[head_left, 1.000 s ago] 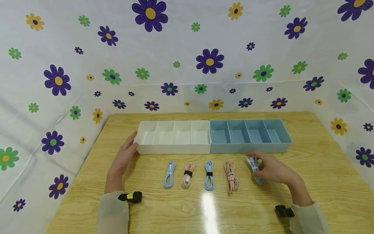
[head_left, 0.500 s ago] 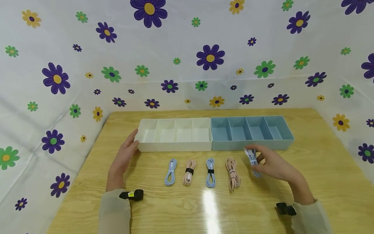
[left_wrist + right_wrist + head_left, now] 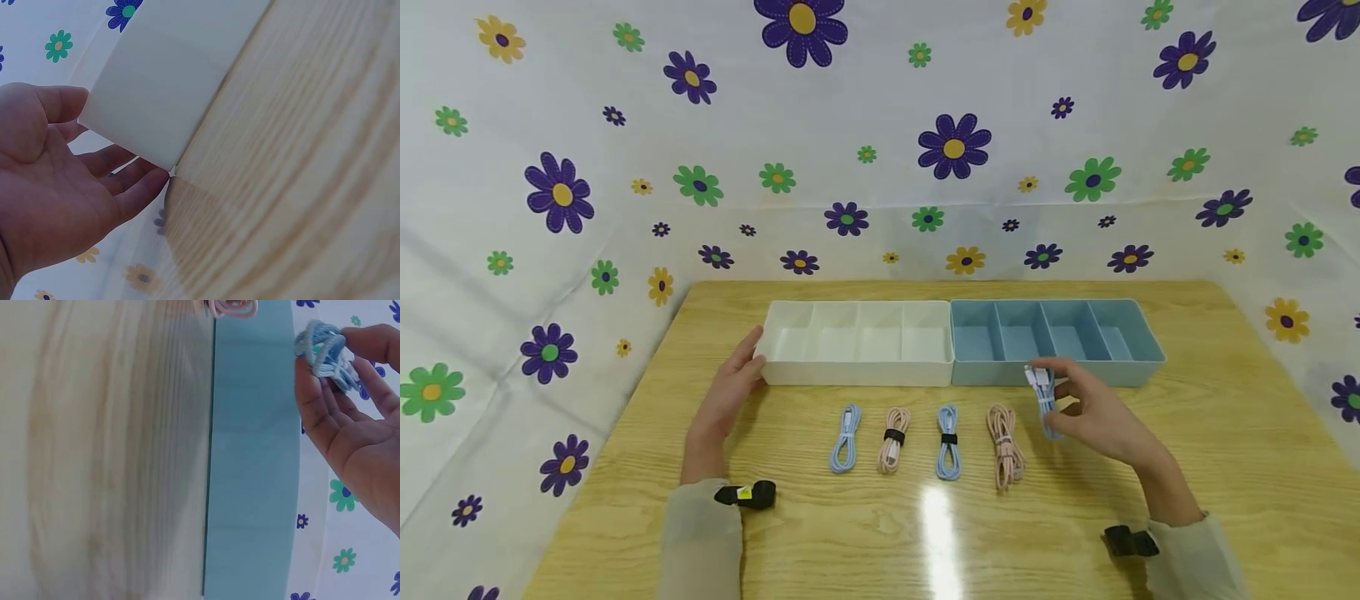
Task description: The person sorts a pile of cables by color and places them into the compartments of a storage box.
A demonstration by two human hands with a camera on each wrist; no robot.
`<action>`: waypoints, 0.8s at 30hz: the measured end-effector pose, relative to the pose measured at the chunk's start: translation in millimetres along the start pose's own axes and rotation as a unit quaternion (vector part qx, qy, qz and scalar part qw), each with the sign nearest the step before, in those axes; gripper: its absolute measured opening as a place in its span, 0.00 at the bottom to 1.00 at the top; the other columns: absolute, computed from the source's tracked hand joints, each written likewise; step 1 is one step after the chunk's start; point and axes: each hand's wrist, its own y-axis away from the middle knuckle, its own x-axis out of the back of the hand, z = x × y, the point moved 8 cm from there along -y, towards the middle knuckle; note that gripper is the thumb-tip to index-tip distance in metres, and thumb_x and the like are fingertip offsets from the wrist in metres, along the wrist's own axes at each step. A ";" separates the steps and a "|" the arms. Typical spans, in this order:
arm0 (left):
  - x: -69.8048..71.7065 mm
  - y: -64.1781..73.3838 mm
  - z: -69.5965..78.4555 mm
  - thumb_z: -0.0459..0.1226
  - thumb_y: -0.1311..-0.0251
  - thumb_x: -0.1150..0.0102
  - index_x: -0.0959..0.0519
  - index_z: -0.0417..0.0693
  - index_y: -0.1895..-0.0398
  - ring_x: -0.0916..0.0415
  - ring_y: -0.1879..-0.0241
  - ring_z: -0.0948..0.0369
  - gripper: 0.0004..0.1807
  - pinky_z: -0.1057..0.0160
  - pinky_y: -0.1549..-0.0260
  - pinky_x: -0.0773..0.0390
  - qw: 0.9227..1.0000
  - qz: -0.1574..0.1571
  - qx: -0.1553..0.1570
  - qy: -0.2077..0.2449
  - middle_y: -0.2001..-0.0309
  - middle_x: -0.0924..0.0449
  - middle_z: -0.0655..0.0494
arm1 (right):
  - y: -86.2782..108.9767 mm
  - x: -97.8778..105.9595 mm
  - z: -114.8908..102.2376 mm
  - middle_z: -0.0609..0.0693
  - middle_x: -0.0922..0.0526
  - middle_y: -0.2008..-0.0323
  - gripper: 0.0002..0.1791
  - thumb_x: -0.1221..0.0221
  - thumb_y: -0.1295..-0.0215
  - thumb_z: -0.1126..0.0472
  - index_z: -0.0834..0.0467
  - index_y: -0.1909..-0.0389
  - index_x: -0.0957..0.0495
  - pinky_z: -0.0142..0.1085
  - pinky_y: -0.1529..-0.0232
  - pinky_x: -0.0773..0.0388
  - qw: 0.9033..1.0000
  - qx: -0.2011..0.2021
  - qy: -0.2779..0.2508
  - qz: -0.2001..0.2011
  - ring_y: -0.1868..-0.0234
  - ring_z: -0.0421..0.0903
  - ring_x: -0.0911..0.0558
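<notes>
One bare left hand (image 3: 727, 398) is at the far left, its fingers and thumb relaxed and apart, touching the left end of a white box (image 3: 859, 374). In the left wrist view the thumb meets one corner of that end and a lower finger meets another. Above the elbow side of the wrist sits a black wristband (image 3: 747, 495), next to a pale sleeve (image 3: 702, 537).

The white box has four compartments and stands toward the back of the wood-grain counter (image 3: 842, 542). In front of it, well apart from the hand, lie a first blue cable (image 3: 848, 433), then a black-strapped pink cable (image 3: 892, 451) and a black-strapped blue cable (image 3: 948, 439), all coiled. Next comes a thicker pink cable (image 3: 1004, 448), also coiled, in front of the blue box (image 3: 988, 373). This second box, again with four compartments, stands end to end with the white one.

Farther right, a held blue cable (image 3: 1046, 402) is up off the counter, before the blue box's front wall, white plugs uppermost. The right hand (image 3: 1097, 421) is clamped on it, pinching the coil between thumb and fingers.
</notes>
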 end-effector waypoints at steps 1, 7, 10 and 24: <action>-1.5 -0.4 0.0 0.39 0.21 0.63 0.57 0.55 0.19 0.59 0.23 0.49 0.31 0.41 0.31 0.47 1.000 -0.003 0.000 0.003 0.20 0.64 0.52 | 0.3 0.9 -0.9 0.61 0.30 0.46 0.35 0.40 0.37 0.73 0.57 0.29 0.38 0.36 0.65 0.21 1.000 0.004 -0.003 0.006 0.54 0.52 0.24; -1.8 -2.1 -3.0 0.39 0.21 0.64 0.56 0.59 0.19 0.61 0.22 0.51 0.31 0.43 0.30 0.47 1.000 0.003 0.016 0.001 0.20 0.65 0.56 | -3.2 -1.6 -6.1 0.62 0.32 0.44 0.36 0.40 0.37 0.75 0.60 0.28 0.39 0.35 0.65 0.21 0.999 0.033 -0.028 0.018 0.55 0.50 0.23; 0.0 -1.5 -3.0 0.39 0.21 0.63 0.56 0.59 0.19 0.62 0.22 0.53 0.31 0.44 0.30 0.47 1.000 0.008 0.019 -0.001 0.20 0.64 0.57 | -6.4 -7.4 -6.8 0.62 0.32 0.44 0.36 0.40 0.37 0.75 0.61 0.28 0.39 0.35 0.64 0.20 0.998 0.034 -0.045 0.012 0.55 0.51 0.23; 0.7 -1.0 -2.6 0.40 0.21 0.64 0.55 0.59 0.19 0.62 0.22 0.54 0.31 0.46 0.29 0.47 1.000 0.009 0.019 -0.002 0.20 0.64 0.57 | -25.6 -18.2 -9.1 0.61 0.31 0.42 0.36 0.42 0.35 0.75 0.62 0.28 0.44 0.32 0.58 0.20 0.982 0.010 -0.191 0.000 0.52 0.45 0.20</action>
